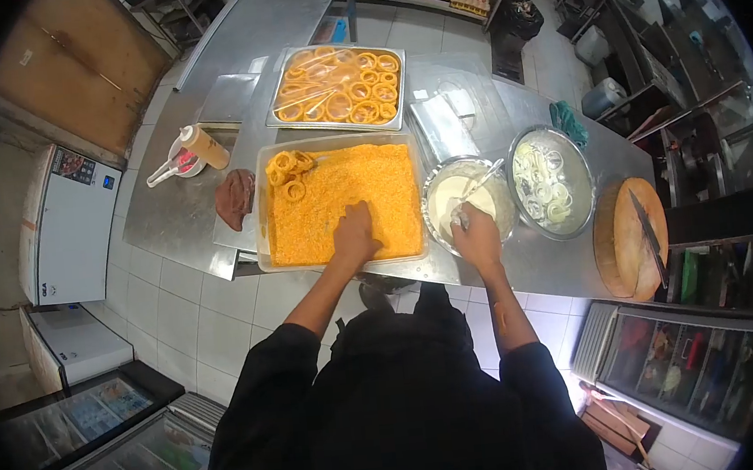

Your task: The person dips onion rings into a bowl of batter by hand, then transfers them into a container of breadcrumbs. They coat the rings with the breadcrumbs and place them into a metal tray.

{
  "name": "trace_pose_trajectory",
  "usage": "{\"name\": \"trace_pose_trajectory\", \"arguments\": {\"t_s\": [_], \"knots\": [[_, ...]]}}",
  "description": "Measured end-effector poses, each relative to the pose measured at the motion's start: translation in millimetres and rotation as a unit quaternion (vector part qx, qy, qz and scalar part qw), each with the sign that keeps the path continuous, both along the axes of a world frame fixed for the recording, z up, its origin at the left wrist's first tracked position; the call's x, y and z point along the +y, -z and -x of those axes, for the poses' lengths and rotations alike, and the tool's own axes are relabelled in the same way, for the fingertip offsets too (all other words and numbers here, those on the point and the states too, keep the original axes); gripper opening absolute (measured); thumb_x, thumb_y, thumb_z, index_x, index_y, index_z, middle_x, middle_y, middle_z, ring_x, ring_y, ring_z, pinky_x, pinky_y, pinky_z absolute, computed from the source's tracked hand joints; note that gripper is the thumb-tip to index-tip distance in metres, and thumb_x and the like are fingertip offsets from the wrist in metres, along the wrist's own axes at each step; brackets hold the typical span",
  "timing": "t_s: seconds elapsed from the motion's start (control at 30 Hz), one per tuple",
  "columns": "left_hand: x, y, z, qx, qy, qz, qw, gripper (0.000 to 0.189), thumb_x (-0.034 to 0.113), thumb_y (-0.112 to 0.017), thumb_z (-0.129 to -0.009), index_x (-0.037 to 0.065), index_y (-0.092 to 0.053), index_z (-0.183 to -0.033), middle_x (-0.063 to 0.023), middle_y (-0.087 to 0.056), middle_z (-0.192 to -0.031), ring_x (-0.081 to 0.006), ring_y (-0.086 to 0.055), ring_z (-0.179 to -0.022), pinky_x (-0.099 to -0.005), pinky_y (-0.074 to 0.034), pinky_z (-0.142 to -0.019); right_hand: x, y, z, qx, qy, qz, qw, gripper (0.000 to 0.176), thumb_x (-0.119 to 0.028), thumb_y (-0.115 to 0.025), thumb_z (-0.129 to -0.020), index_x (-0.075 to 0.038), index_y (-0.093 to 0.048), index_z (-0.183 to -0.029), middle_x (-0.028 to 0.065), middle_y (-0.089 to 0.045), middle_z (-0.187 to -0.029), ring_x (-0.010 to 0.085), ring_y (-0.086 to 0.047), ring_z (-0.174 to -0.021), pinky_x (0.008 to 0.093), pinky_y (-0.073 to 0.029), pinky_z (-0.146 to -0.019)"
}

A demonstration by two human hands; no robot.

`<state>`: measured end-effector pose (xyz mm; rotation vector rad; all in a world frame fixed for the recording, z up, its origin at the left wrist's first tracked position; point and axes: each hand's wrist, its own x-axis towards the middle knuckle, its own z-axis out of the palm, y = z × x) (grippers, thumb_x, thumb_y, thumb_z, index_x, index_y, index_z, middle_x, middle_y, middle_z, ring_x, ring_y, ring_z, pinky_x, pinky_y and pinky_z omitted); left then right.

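My left hand lies on the orange breadcrumbs in a clear plastic tub, its fingers and thumb spread apart. Several coated onion rings rest in the tub's far left corner. Over the near side of a metal bowl of pale batter, my right hand has its batter-smeared fingers closed together. What they hold, if anything, I cannot make out. A utensil with a light handle leans in the batter. To the right, a larger metal bowl contains floured onion rings.
Behind the tub sits a metal tray of coated rings under plastic film. A squeeze bottle, a white strainer-like container and a brown cloth lie left. A knife rests on a round wooden board at right.
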<state>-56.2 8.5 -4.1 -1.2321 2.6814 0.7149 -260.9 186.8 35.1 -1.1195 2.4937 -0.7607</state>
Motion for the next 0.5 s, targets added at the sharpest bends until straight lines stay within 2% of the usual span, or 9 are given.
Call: {"name": "trace_pose_trajectory", "arguments": {"t_s": [0.07, 0.1, 0.17, 0.2, 0.27, 0.4, 0.47, 0.5], "knots": [[-24.5, 13.5, -12.7, 0.006, 0.004, -0.036, 0.999, 0.062, 0.022, -0.089, -0.073, 0.001, -0.063, -0.125, -0.0266, -0.070, -0.116, -0.0448, -0.068, -0.109, -0.0504, -0.058, -0.090, 2.1, 3.8, -1.0, 0.017, 0.010, 0.019, 1.000, 0.030, -0.016, -0.072, -0.085, -0.001, -0.071, -0.110, 0.0277, -0.073, -0.103, 0.0478, -0.069, -0.102, 0.0518, -0.055, -0.088], [-30.3, 14.6, -15.9, 0.004, 0.004, -0.037, 0.999, 0.062, 0.022, -0.089, -0.073, 0.001, -0.063, -0.125, -0.0266, -0.070, -0.116, -0.0448, -0.068, -0.109, -0.0504, -0.058, -0.090, 3.0, 4.3, -1.7, 0.016, 0.010, 0.019, 1.000, 0.030, -0.016, -0.072, -0.085, -0.001, -0.071, -0.110, 0.0277, -0.073, -0.103, 0.0478, -0.069, -0.102, 0.0518, -0.055, -0.088], [-41.0, 16.3, -19.2, 0.134, -0.026, -0.007, 0.991, 0.045, 0.019, -0.085, -0.077, 0.001, -0.069, -0.115, -0.0237, -0.074, -0.098, -0.0423, -0.071, -0.100, -0.0473, -0.058, -0.088, 1.5, 4.2, -1.0, 0.001, 0.013, 0.020, 1.000, 0.030, -0.017, -0.072, -0.085, -0.001, -0.071, -0.111, 0.0277, -0.073, -0.104, 0.0479, -0.069, -0.102, 0.0520, -0.054, -0.089], [-41.7, 11.2, -18.0, 0.133, -0.027, -0.007, 0.991, 0.045, 0.019, -0.085, -0.077, 0.001, -0.069, -0.115, -0.0237, -0.074, -0.098, -0.0423, -0.071, -0.100, -0.0473, -0.058, -0.088, 1.1, 2.6, -1.7, 0.000, 0.012, 0.020, 1.000, 0.030, -0.017, -0.072, -0.085, -0.001, -0.071, -0.111, 0.0277, -0.073, -0.104, 0.0479, -0.069, -0.102, 0.0520, -0.054, -0.089], [-37.4, -8.4, -12.2, 0.276, 0.015, -0.062, 0.959, 0.044, 0.021, -0.084, -0.081, 0.001, -0.068, -0.117, -0.0234, -0.073, -0.102, -0.0422, -0.072, -0.098, -0.0460, -0.058, -0.086, 0.0, -1.0, -2.8, 0.008, 0.010, 0.002, 1.000, 0.030, -0.015, -0.073, -0.085, -0.001, -0.069, -0.111, 0.0260, -0.073, -0.100, 0.0456, -0.070, -0.099, 0.0519, -0.055, -0.086], [-12.4, -13.4, 3.8, 0.271, -0.018, -0.098, 0.957, 0.048, 0.032, -0.082, -0.087, 0.002, -0.067, -0.122, -0.0212, -0.071, -0.113, -0.0408, -0.069, -0.105, -0.0491, -0.055, -0.091, 0.8, 0.5, -2.0, 0.013, 0.006, 0.004, 1.000, 0.029, -0.016, -0.074, -0.084, -0.002, -0.070, -0.110, 0.0256, -0.074, -0.100, 0.0454, -0.070, -0.099, 0.0519, -0.055, -0.086], [2.1, 0.8, 8.7, 0.204, 0.004, 0.099, 0.974, 0.056, 0.045, -0.076, -0.092, 0.004, -0.064, -0.128, -0.0177, -0.066, -0.123, -0.0394, -0.063, -0.114, -0.0537, -0.051, -0.096, 1.2, 0.3, -2.6, 0.024, 0.005, 0.014, 1.000, 0.029, -0.016, -0.074, -0.084, -0.002, -0.070, -0.110, 0.0255, -0.074, -0.099, 0.0454, -0.070, -0.099, 0.0521, -0.055, -0.086], [5.6, -2.9, 11.3, 0.204, 0.004, 0.099, 0.974, 0.056, 0.045, -0.076, -0.092, 0.004, -0.064, -0.128, -0.0177, -0.066, -0.123, -0.0394, -0.063, -0.114, -0.0537, -0.051, -0.096, 1.1, -0.4, -2.2, 0.025, 0.005, 0.015, 1.000, 0.029, -0.016, -0.074, -0.084, -0.002, -0.070, -0.110, 0.0255, -0.074, -0.099, 0.0454, -0.070, -0.099, 0.0521, -0.055, -0.086]]}}
